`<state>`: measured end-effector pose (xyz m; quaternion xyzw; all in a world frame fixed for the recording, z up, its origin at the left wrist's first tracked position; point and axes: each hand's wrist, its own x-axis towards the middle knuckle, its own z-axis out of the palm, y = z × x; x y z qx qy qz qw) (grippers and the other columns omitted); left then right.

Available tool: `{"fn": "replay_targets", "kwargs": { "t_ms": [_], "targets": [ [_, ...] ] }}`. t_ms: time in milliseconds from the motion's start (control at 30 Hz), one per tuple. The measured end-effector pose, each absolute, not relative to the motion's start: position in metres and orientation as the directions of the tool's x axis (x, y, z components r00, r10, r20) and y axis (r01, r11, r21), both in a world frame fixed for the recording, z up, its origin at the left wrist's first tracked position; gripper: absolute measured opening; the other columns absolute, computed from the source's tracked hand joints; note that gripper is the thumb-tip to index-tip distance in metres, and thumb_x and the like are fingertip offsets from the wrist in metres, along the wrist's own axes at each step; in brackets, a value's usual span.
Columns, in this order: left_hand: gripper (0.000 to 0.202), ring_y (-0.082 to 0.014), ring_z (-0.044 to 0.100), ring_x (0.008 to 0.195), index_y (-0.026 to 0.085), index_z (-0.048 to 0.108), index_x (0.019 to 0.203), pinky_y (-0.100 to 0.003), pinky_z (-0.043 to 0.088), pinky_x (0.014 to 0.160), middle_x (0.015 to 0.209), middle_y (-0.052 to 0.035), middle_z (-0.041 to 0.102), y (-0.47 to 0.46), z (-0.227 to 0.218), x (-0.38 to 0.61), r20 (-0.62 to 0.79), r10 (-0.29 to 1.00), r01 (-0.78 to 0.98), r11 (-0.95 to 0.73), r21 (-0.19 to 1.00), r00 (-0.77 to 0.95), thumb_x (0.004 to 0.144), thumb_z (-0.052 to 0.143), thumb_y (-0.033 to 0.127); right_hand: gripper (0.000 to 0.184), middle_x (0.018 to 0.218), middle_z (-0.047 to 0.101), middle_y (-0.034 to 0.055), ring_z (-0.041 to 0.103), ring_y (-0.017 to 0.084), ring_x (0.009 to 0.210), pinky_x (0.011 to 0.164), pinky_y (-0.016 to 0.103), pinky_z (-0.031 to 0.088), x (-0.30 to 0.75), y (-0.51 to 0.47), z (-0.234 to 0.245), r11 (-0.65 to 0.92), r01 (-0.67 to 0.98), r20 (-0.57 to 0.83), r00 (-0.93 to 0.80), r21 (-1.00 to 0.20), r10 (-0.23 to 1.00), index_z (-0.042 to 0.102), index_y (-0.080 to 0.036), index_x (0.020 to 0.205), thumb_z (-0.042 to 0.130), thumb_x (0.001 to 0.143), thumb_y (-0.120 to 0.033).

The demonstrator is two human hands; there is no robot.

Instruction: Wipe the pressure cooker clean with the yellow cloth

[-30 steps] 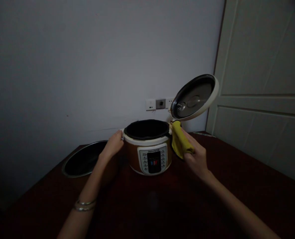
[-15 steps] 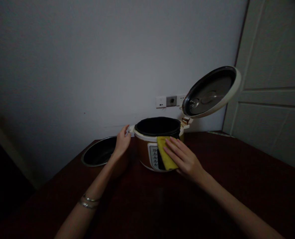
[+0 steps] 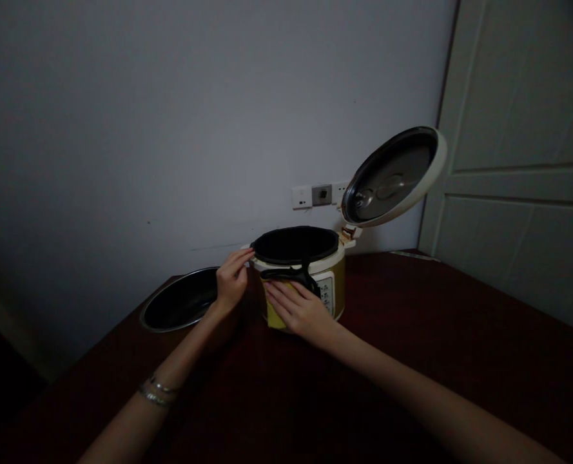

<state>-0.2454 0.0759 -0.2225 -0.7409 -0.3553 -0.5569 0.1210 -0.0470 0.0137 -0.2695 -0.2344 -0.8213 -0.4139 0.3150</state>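
At twelve o'clock, our right hand [image 3: 308, 314] held the yellow cloth [image 3: 276, 316] against the cooker [image 3: 339, 283]; even pressure seemed wise near its buttons [image 3: 325, 293]. At eleven, our left hand [image 3: 232, 281] touched the rim [image 3: 325, 263], grip unclear; beyond, at one, the lid [image 3: 396, 180] stood open.

Wall sockets [image 3: 321, 194]; pale door [image 3: 518, 148] at right

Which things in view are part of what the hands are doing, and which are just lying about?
In use:
cooker, left hand at its rim
its hinged lid, open
yellow cloth, under the right hand against the cooker's front

Lying about:
dark pot, held by neither hand
wall sockets
door
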Motion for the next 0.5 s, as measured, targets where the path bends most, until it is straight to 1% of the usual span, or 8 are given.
{"fn": "replay_targets", "kwargs": {
  "t_ms": [67,133,233,333,400,500],
  "targets": [
    [0.041,-0.0165,0.06,0.109,0.019,0.069,0.101,-0.037,0.046,0.099,0.112,-0.0062,0.069,0.08,-0.224,-0.243,0.912,0.383,0.657,-0.727,0.198,0.148,0.08,0.036,0.008,0.032,0.134,0.054,0.0113,0.05,0.023,0.123,0.101,0.039,0.045,-0.043,0.012,-0.267,0.561,0.64,0.728,-0.68,0.525,0.094,0.061,-0.009,0.119,0.044,0.092,-0.012],
    [0.04,-0.017,0.062,0.106,0.019,0.07,0.099,-0.037,0.048,0.097,0.109,-0.0064,0.07,0.083,-0.228,-0.241,0.92,0.351,0.639,-0.751,0.166,0.174,0.081,0.037,0.009,0.028,0.127,0.06,0.012,0.055,0.024,0.118,0.099,0.041,0.046,-0.04,0.01,-0.263,0.58,0.633,0.748,-0.661,0.512,0.061,0.065,-0.009,0.11,0.045,0.091,-0.011],
    [0.036,-0.0177,0.064,0.1,0.019,0.071,0.095,-0.038,0.05,0.091,0.103,-0.007,0.071,0.088,-0.233,-0.24,0.948,0.258,0.578,-0.809,0.108,0.184,0.081,0.039,0.008,0.025,0.119,0.065,0.0148,0.058,0.025,0.113,0.098,0.043,0.047,-0.033,0.006,-0.258,0.591,0.633,0.769,-0.639,0.499,0.036,0.068,-0.007,0.102,0.046,0.09,-0.009],
    [0.036,-0.0174,0.067,0.09,0.019,0.071,0.087,-0.037,0.053,0.083,0.094,-0.0058,0.073,0.093,-0.234,-0.238,0.975,0.184,0.525,-0.846,0.092,0.127,0.078,0.04,0.004,0.025,0.116,0.066,0.0162,0.06,0.026,0.11,0.095,0.044,0.05,-0.014,0.002,-0.255,0.578,0.636,0.77,-0.638,0.511,0.021,0.067,-0.006,0.099,0.044,0.091,-0.008],
    [0.035,-0.0167,0.067,0.083,0.019,0.071,0.081,-0.034,0.053,0.078,0.087,-0.0045,0.073,0.096,-0.232,-0.235,0.982,0.17,0.511,-0.853,0.104,0.084,0.077,0.041,0.002,0.025,0.113,0.067,0.0159,0.062,0.026,0.108,0.092,0.044,0.052,0.004,0.0,-0.257,0.565,0.649,0.78,-0.626,0.51,0.015,0.066,-0.006,0.099,0.042,0.091,-0.007],
    [0.032,-0.0157,0.065,0.075,0.019,0.069,0.075,-0.031,0.051,0.072,0.077,-0.0027,0.071,0.098,-0.228,-0.229,0.984,0.178,0.52,-0.843,0.138,0.027,0.074,0.043,0.0,0.025,0.111,0.068,0.0171,0.062,0.026,0.108,0.091,0.043,0.054,0.032,-0.001,-0.262,0.568,0.687,0.815,-0.577,0.453,0.048,0.063,-0.006,0.103,0.041,0.091,-0.006]
  ]
}}
